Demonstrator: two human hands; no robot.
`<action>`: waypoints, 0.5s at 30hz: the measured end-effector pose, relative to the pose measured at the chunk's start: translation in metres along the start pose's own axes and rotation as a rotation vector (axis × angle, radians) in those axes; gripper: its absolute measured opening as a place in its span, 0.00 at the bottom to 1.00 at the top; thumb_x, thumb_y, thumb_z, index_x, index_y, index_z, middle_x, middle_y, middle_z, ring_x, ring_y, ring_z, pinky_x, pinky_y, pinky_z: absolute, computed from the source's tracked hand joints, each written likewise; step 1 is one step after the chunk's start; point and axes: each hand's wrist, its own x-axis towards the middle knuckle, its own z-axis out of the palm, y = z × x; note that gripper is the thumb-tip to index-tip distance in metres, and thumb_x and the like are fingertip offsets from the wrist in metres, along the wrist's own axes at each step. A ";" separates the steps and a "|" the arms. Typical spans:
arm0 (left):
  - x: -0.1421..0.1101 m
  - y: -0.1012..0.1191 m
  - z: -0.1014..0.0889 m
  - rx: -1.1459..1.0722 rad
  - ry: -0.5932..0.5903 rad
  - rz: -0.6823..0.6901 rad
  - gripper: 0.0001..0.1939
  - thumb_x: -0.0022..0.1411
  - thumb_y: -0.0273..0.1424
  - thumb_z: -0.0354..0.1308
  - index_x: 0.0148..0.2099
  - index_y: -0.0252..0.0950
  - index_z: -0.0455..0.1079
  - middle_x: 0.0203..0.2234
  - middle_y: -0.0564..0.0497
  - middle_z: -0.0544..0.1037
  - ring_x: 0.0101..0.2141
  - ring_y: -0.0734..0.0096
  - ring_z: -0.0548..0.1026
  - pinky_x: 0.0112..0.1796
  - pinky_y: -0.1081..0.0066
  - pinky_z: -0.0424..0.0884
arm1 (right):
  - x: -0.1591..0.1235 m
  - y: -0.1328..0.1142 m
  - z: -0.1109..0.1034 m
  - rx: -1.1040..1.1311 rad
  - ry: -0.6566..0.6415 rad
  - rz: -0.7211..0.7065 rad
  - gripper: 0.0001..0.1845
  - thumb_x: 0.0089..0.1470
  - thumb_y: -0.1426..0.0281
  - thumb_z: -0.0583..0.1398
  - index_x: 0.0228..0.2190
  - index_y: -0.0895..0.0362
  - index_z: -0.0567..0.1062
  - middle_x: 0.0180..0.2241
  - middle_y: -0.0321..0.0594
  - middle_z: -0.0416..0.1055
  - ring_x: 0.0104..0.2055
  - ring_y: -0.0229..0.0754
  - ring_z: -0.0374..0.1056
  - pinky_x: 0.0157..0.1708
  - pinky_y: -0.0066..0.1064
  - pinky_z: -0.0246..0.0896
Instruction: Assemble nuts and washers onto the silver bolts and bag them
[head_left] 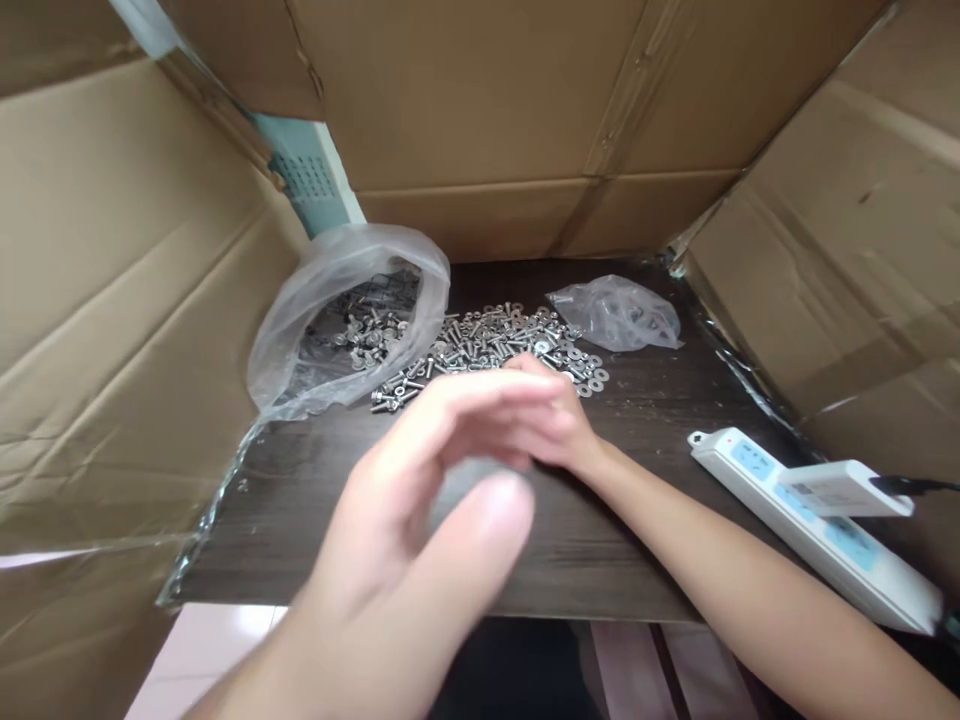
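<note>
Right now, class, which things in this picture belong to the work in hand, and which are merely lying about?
In hand:
loose pile of small silver screws and washers
right hand reaching it
left hand raised, blurred
open clear plastic bag of screws

Lying about:
small crumpled clear plastic bag
white power strip
brown cardboard walls
dark wooden table

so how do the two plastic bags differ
The left bag is larger and stands open, its mouth facing the camera, with screws showing inside. The right bag is smaller, crumpled and lies flat and closed up. The left bag touches the loose pile of screws; the right bag lies just beside its far end. Both are clear plastic, hold metal hardware and rest on the dark table.
</note>
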 end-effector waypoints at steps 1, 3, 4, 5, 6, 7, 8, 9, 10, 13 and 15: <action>0.009 -0.012 0.002 0.059 -0.011 0.028 0.15 0.73 0.30 0.51 0.59 0.40 0.68 0.50 0.46 0.77 0.47 0.61 0.77 0.50 0.63 0.76 | 0.000 0.000 0.000 -0.003 0.010 -0.020 0.10 0.67 0.67 0.52 0.33 0.54 0.68 0.28 0.37 0.71 0.29 0.41 0.67 0.31 0.32 0.58; 0.029 -0.043 0.008 0.211 -0.050 0.072 0.16 0.70 0.29 0.53 0.59 0.37 0.67 0.51 0.45 0.75 0.47 0.62 0.76 0.50 0.64 0.74 | 0.000 -0.001 0.000 -0.012 0.028 -0.026 0.10 0.68 0.66 0.52 0.34 0.54 0.68 0.26 0.36 0.69 0.28 0.41 0.67 0.30 0.32 0.57; 0.038 -0.061 0.011 0.289 -0.082 0.084 0.16 0.69 0.29 0.54 0.58 0.36 0.68 0.51 0.44 0.75 0.47 0.62 0.76 0.50 0.63 0.74 | 0.001 -0.001 0.000 -0.015 0.028 -0.020 0.09 0.68 0.66 0.52 0.34 0.54 0.68 0.25 0.35 0.69 0.27 0.41 0.66 0.29 0.31 0.57; 0.045 -0.078 0.015 0.333 -0.096 0.060 0.16 0.70 0.31 0.54 0.58 0.34 0.68 0.51 0.43 0.75 0.45 0.62 0.76 0.48 0.63 0.74 | 0.001 -0.001 0.000 -0.020 0.032 -0.018 0.09 0.68 0.66 0.52 0.35 0.54 0.68 0.25 0.35 0.68 0.26 0.41 0.66 0.29 0.31 0.57; 0.051 -0.092 0.018 0.364 -0.104 0.036 0.17 0.70 0.33 0.54 0.58 0.34 0.68 0.48 0.43 0.76 0.43 0.62 0.77 0.46 0.64 0.74 | 0.001 0.000 0.000 -0.027 0.035 -0.022 0.09 0.68 0.66 0.52 0.35 0.54 0.68 0.25 0.35 0.68 0.26 0.40 0.66 0.29 0.31 0.57; 0.054 -0.104 0.021 0.377 -0.112 0.023 0.16 0.71 0.35 0.53 0.57 0.34 0.69 0.45 0.44 0.77 0.42 0.62 0.77 0.45 0.64 0.74 | 0.001 0.000 -0.001 -0.035 0.039 -0.032 0.09 0.69 0.67 0.52 0.35 0.54 0.68 0.26 0.36 0.69 0.26 0.40 0.66 0.30 0.31 0.57; 0.054 -0.112 0.024 0.370 -0.118 0.029 0.15 0.72 0.35 0.52 0.56 0.34 0.69 0.42 0.46 0.78 0.41 0.63 0.77 0.44 0.65 0.73 | 0.001 0.001 -0.001 -0.045 0.044 -0.047 0.09 0.69 0.67 0.52 0.35 0.54 0.68 0.27 0.36 0.70 0.27 0.41 0.66 0.30 0.32 0.58; 0.053 -0.118 0.026 0.356 -0.118 0.048 0.14 0.72 0.35 0.51 0.54 0.35 0.70 0.40 0.47 0.79 0.40 0.64 0.77 0.42 0.66 0.72 | 0.001 0.001 -0.001 -0.055 0.047 -0.063 0.09 0.68 0.68 0.52 0.35 0.54 0.68 0.28 0.37 0.71 0.27 0.41 0.67 0.31 0.32 0.58; 0.051 -0.122 0.028 0.344 -0.113 0.067 0.13 0.72 0.35 0.51 0.53 0.35 0.71 0.38 0.48 0.80 0.38 0.65 0.77 0.41 0.68 0.72 | 0.001 0.002 -0.001 -0.065 0.044 -0.077 0.08 0.68 0.68 0.52 0.36 0.54 0.68 0.29 0.38 0.72 0.28 0.41 0.67 0.32 0.32 0.59; 0.045 -0.125 0.029 0.330 -0.096 0.116 0.12 0.72 0.34 0.51 0.49 0.35 0.73 0.35 0.49 0.80 0.34 0.68 0.77 0.37 0.70 0.69 | 0.001 0.003 0.000 -0.093 0.004 -0.103 0.08 0.68 0.70 0.52 0.36 0.54 0.68 0.31 0.39 0.72 0.30 0.42 0.68 0.33 0.33 0.60; 0.043 -0.127 0.028 0.354 -0.098 0.118 0.12 0.72 0.34 0.49 0.45 0.35 0.73 0.33 0.49 0.80 0.32 0.69 0.75 0.35 0.70 0.67 | 0.000 0.003 0.001 -0.112 -0.035 -0.123 0.08 0.68 0.70 0.51 0.35 0.54 0.67 0.31 0.40 0.72 0.31 0.42 0.68 0.33 0.33 0.60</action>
